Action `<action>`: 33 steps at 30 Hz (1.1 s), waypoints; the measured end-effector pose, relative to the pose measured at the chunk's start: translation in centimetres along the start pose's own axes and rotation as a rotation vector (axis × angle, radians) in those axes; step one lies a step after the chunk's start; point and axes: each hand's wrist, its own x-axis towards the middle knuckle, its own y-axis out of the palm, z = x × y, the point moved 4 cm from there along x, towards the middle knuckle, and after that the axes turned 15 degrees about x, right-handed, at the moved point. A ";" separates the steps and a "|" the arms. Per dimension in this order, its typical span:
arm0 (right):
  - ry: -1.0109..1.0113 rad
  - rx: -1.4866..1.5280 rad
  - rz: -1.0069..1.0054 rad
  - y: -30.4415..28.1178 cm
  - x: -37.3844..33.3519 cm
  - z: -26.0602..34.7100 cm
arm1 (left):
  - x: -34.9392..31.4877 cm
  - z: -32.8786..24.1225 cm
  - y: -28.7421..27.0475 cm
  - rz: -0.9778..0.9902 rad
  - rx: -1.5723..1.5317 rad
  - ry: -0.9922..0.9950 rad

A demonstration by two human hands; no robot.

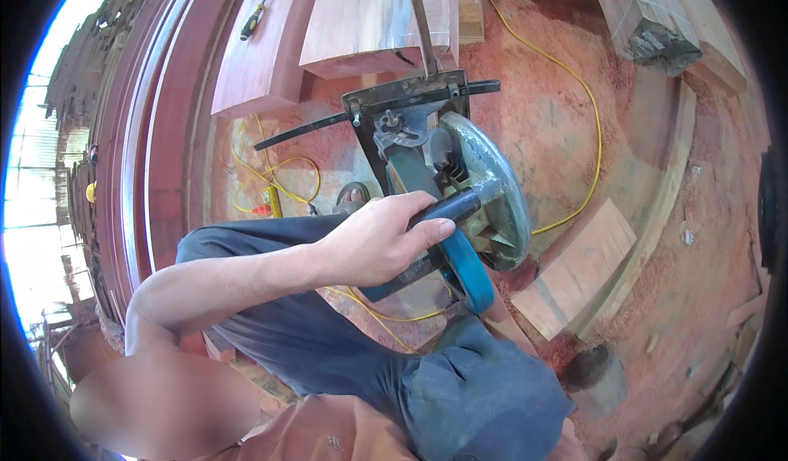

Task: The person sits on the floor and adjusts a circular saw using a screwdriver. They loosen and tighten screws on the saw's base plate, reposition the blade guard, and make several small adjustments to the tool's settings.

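Note:
My left hand (pixel 373 239) is closed around the black front handle (pixel 447 209) of a teal-bodied portable circular saw (pixel 468 272), thumb and fingers wrapped over it. The saw is tilted above the floor, its round grey metal guard (pixel 509 190) to the right. Its dark base plate (pixel 361 104) faces away from me, crossed by a thin black guide bar (pixel 488 87). A long narrow strip (pixel 419 18) stretches away beyond the plate. Part of my right forearm (pixel 505 323) shows between the saw and my knee; my right hand is hidden behind the saw.
Large timber beams (pixel 373 30) lie ahead, with a screwdriver (pixel 253 22) on the left one. A yellow cord (pixel 593 133) curves across the dusty floor; a yellow connector (pixel 274 201) lies near my foot (pixel 355 193). A wood offcut (pixel 574 268) lies right, beside a long strip (pixel 657 215).

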 end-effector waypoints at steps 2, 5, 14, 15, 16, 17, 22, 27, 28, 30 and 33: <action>-0.002 0.007 0.003 -0.4 0.2 -0.2 | -1.0 -0.7 -0.5 -0.020 0.016 -0.006; -0.003 0.004 0.012 -0.9 0.6 -0.4 | -2.6 -1.3 -1.6 -0.007 -0.121 -0.063; 0.029 -0.009 0.027 -2.5 1.1 -1.1 | -4.4 -2.7 -1.9 -0.031 -0.275 0.000; 0.027 -0.008 0.033 -2.5 1.1 -1.0 | -4.5 -2.7 -2.0 -0.043 -0.267 -0.010; 0.028 -0.011 0.037 -3.0 1.2 -1.1 | -4.4 -3.1 -1.2 -0.051 -0.251 0.034; 0.030 -0.011 0.038 -2.9 1.2 -1.1 | -4.5 -3.2 -1.3 -0.072 -0.235 0.055; 0.039 -0.009 0.035 -3.8 1.4 -1.2 | -4.7 -3.0 -0.8 -0.024 -0.231 0.068; 0.049 -0.016 0.040 -4.5 1.3 -1.5 | -5.2 -3.3 -1.1 -0.044 -0.256 0.098; 0.052 -0.014 0.038 -4.5 1.3 -1.5 | -5.2 -3.4 -1.1 -0.042 -0.254 0.107; 0.054 -0.011 0.034 -4.7 1.3 -1.6 | -5.3 -3.4 -1.3 -0.069 -0.237 0.095; 0.052 -0.005 0.034 -4.7 1.4 -1.8 | -5.2 -3.5 -1.5 -0.139 -0.183 0.159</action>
